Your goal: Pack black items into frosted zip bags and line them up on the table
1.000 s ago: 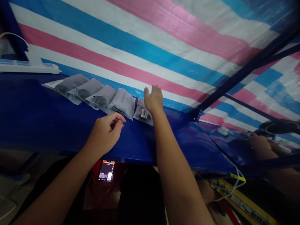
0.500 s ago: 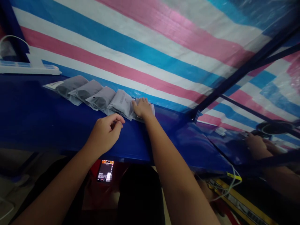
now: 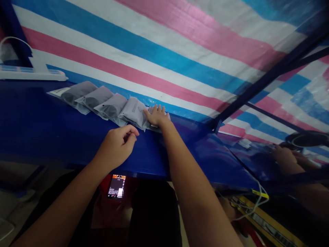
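Note:
Several translucent frosted pouches with dark grey contents overlap in a slanting row along the back of the blue table. One pouch bears printed lettering. My right hand lies flat with fingers spread on the rightmost pouch, covering most of it. My left hand hovers in front of the row, its fingers curled in towards the thumb. Nothing shows in it, and it looks apart from the pouches.
Behind the table hangs a striped plastic sheet. A white power strip sits at the far left. A lit phone lies below the table edge. Another person's hands are at the right, beyond a blue frame post.
Both my hands hold nearly the same pose; the right hand's fingers are spread a little more. The view has shifted slightly. The pouches keep their order in the row.

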`<state>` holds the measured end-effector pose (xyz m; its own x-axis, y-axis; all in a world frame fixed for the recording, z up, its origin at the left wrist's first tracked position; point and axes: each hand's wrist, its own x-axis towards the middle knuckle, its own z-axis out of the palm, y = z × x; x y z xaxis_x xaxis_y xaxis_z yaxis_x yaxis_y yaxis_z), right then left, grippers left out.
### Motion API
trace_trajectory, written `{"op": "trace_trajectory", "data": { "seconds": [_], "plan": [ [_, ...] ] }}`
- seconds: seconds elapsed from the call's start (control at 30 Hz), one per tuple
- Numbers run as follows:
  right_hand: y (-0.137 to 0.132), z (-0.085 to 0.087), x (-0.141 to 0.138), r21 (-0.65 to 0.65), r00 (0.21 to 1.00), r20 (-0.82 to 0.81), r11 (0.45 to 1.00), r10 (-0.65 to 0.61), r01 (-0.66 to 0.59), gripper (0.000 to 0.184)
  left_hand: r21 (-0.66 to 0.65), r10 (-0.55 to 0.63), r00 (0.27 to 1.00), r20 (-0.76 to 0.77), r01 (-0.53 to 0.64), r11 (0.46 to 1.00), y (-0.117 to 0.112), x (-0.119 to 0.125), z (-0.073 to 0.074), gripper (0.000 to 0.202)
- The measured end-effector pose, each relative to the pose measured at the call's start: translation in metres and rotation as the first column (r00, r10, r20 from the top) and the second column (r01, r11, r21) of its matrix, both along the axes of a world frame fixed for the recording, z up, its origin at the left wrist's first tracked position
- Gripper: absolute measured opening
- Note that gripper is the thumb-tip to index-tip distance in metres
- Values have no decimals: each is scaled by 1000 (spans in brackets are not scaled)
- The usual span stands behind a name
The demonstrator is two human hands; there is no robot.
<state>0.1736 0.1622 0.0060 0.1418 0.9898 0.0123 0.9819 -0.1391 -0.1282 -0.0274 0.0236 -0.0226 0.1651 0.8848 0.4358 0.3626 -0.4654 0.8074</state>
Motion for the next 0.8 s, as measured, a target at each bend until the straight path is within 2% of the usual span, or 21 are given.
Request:
{"op": "trace_trajectory", "data": {
  "seconds": [0.2, 0.4, 0.67, 0.8],
  "plan": [
    [-9, 8, -2, 164, 999, 32, 986, 19, -24, 101, -1, 0, 1000, 5, 0, 1000, 0, 0, -1, 16],
    [-5, -1, -13, 12, 996, 54, 997, 69, -70, 95, -20, 0, 1000, -2, 0, 1000, 0, 0, -1, 16],
    [0, -9, 4, 129, 983, -120, 984, 141, -125, 77, -18, -2, 1000, -21, 1, 1000, -1, -1, 1, 16],
    [4, -11, 0, 167, 962, -162, 967, 218, -191, 69, -32, 0, 1000, -31, -1, 999, -1, 0, 2, 17]
  ]
}}
